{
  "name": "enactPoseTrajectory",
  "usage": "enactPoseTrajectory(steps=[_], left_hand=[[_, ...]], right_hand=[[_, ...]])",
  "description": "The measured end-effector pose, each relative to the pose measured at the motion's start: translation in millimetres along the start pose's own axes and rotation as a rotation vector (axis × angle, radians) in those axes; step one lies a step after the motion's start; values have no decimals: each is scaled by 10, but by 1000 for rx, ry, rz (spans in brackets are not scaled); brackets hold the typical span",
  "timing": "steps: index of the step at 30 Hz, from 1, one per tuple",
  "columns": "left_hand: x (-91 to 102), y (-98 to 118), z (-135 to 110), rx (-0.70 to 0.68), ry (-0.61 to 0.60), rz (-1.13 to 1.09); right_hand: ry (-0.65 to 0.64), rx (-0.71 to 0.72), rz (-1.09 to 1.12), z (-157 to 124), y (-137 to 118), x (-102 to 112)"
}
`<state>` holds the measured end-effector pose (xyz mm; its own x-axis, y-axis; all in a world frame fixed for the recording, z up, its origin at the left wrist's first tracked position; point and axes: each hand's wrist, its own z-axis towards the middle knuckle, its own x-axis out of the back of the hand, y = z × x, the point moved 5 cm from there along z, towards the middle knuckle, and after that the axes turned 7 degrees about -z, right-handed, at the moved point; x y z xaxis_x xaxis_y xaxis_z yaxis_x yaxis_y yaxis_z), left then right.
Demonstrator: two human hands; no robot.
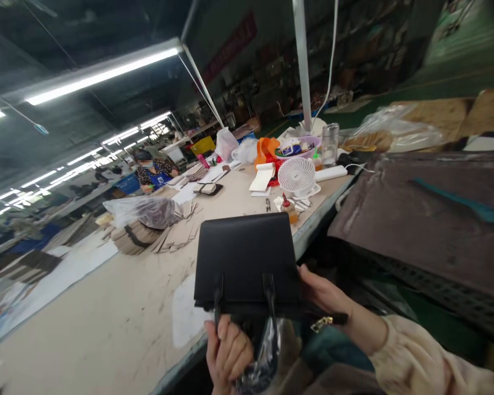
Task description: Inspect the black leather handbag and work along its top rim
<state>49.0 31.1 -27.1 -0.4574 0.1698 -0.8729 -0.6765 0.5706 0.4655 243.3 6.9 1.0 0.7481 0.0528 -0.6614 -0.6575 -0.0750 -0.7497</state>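
Observation:
A black handbag [247, 258] lies flat at the near edge of the long beige worktable [107, 318], its two handles pointing toward me. My left hand [227, 351] is closed around a crinkled clear plastic bag [263, 356] just below the handbag's handles. My right hand [323, 293] grips the handbag's right side near the top, where a dark strap with a gold clasp [321, 323] sticks out.
A small white desk fan [297, 176], glue bottle [288, 208], glass jar [330, 144] and paper roll stand beyond the bag. Piles of cut tan pieces and a plastic bag [146, 211] lie left. A brown sheet [428, 219] covers a rack at right. A seated person [152, 170] works far off.

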Motion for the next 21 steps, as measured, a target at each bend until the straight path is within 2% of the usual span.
enactPoseTrajectory(steps=[3,6,8,11,14,17,18,19,21], left_hand=[[-46,-157,38,10,17,-91],[-117,-321,85,110,37,-95],[-121,-439,127,190,80,7],[-81,-579,224,253,165,290],[-143,-704,334,283,154,483],[-315,-841,356,330,189,618],[-378,-871,352,333,233,711],[-434,-860,359,274,323,857],[-639,-985,440,293,219,929]], right_hand=[[72,49,-208,-101,-39,93],[161,17,-287,-204,-38,282],[211,3,-330,-287,-46,432],[282,18,-380,-420,-89,652],[369,38,-357,-595,-163,808],[452,114,-323,-885,-257,772],[481,150,-325,-988,-277,725],[505,194,-329,-1075,-288,677],[515,236,-364,-1165,-281,643]])
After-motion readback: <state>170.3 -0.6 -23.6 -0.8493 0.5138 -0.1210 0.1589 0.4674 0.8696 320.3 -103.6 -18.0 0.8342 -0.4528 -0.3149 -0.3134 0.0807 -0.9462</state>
